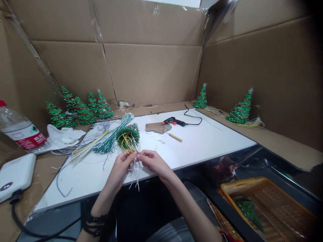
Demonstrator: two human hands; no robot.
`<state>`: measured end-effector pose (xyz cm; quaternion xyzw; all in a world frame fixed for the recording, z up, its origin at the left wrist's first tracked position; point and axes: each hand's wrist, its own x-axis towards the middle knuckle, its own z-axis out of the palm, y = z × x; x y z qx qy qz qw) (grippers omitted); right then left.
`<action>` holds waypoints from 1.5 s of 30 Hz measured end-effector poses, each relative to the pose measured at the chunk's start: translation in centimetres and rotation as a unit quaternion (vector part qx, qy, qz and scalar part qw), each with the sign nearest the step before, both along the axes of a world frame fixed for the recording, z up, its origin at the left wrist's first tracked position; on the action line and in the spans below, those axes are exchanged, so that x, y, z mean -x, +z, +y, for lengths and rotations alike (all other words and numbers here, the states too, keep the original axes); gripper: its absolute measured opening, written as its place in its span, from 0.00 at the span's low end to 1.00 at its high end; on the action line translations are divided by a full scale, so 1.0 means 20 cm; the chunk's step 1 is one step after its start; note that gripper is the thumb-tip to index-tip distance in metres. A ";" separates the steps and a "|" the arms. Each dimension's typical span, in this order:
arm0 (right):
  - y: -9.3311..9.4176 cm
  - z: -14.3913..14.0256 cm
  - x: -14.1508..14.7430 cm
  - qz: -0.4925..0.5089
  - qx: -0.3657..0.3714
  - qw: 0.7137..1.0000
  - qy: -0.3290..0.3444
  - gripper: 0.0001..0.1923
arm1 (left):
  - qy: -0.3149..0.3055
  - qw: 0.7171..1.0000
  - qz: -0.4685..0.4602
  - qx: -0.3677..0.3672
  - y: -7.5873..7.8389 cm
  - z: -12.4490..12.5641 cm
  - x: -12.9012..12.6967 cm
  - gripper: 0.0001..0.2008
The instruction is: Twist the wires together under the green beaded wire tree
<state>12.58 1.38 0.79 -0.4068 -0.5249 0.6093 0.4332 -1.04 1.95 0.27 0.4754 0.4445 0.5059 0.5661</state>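
Head view: five small trees at left, two decorated trees at right, one glue gun, and my left grip and right grip pinching yellow-and-white wires from one hollow, glittery green tree tipped on the worktop.

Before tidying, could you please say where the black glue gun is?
In the head view, the black glue gun lies on the white board, right of centre, partly over torn brown cardboard.

Over to the left I see a red-capped bottle, crumpled white tissue just beside it, and a white device with a black cable. Cardboard walls stand behind; an orange-yellow basket sits low, right.
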 end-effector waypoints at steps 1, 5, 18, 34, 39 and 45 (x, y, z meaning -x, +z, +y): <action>0.00 0.00 0.00 -0.001 -0.001 1.000 -0.003 0.12 | 0.001 1.000 -0.004 0.002 0.00 0.00 0.00 0.14; -0.02 0.00 0.02 0.003 -0.014 1.000 -0.007 0.14 | -0.002 1.000 -0.028 0.008 0.02 -0.01 -0.01 0.13; -0.05 0.01 0.04 0.001 -0.029 0.999 -0.019 0.14 | 0.000 1.000 -0.031 0.000 -0.01 0.00 -0.01 0.13; -0.09 0.01 0.05 0.001 -0.066 0.997 -0.037 0.15 | 0.016 0.999 0.024 -0.022 -0.01 -0.01 -0.02 0.13; -0.11 0.01 0.05 -0.026 -0.081 0.995 -0.060 0.14 | 0.014 0.999 0.035 -0.024 -0.02 -0.01 -0.02 0.12; -0.12 0.00 0.05 -0.061 -0.091 0.991 -0.078 0.14 | 0.008 0.999 0.038 -0.026 -0.03 0.00 -0.02 0.11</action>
